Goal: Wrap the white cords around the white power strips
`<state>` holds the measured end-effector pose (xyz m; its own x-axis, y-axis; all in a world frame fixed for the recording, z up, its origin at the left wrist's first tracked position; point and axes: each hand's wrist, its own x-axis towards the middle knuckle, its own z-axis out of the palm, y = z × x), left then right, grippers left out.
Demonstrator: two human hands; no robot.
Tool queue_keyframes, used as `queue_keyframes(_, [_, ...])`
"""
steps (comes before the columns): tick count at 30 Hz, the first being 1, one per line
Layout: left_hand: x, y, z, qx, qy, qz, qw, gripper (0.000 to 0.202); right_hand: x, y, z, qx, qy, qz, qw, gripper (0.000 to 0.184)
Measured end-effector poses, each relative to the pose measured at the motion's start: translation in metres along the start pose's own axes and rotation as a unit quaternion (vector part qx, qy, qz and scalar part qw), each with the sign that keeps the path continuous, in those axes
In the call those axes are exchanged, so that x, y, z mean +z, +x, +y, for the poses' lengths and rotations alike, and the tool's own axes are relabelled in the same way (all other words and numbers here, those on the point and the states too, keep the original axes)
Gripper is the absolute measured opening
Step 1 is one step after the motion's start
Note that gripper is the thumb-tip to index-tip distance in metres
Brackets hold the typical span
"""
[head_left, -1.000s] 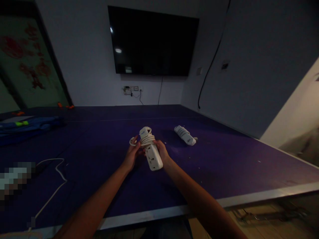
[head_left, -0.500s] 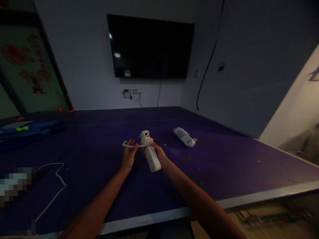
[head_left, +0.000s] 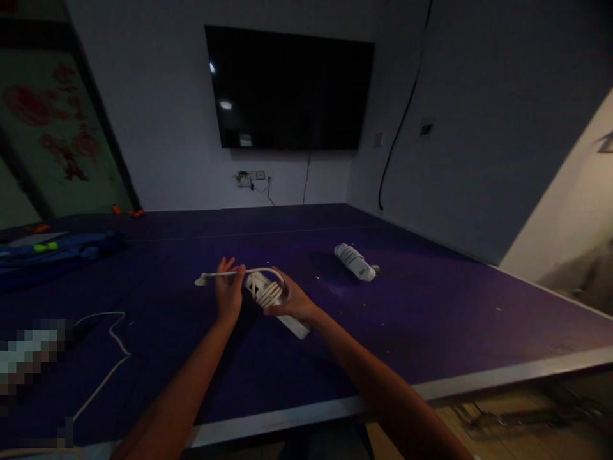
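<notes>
A white power strip (head_left: 292,324) is tilted in my right hand (head_left: 295,299), whose fingers close around its middle. Several turns of white cord (head_left: 268,292) wrap the strip's far half. From the wraps, the loose cord end arches over to my left hand (head_left: 230,291), pinched there between thumb and fingers. The plug (head_left: 201,280) at its tip sticks out left of that hand. A second power strip (head_left: 354,262), its cord wound around it, lies on the table to the right, apart from both hands.
The purple table (head_left: 431,319) has a pale front edge. Blue cloth (head_left: 71,246) lies at the left, with orange items (head_left: 136,213) behind it. A thin white cable (head_left: 115,332) trails near the left front. A television (head_left: 292,89) hangs on the wall.
My left hand has moved left, pulling the cord end and plug further out. The held power strip has turned, its far end swinging left, and my right hand has shifted slightly on it.
</notes>
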<state>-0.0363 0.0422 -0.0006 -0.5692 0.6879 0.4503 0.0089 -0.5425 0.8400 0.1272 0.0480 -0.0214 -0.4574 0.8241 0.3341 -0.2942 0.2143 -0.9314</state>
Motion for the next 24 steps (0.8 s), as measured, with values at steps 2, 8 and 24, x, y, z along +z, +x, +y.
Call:
queue_keyframes(2, [-0.002, 0.003, -0.001, -0.021, -0.011, 0.007, 1.000, 0.060, 0.001, -0.002, -0.001, -0.001, -0.001, -0.033, 0.999, 0.116])
queue_keyframes(8, [-0.007, 0.006, -0.001, -0.088, -0.063, -0.006, 0.994, 0.060, 0.007, -0.004, -0.006, -0.007, 0.031, -0.075, 0.997, 0.123])
queue_keyframes(24, [-0.019, 0.029, 0.004, -0.095, -0.182, 0.042, 0.978, 0.037, -0.024, 0.012, -0.024, -0.096, 0.069, 0.212, 0.970, 0.085])
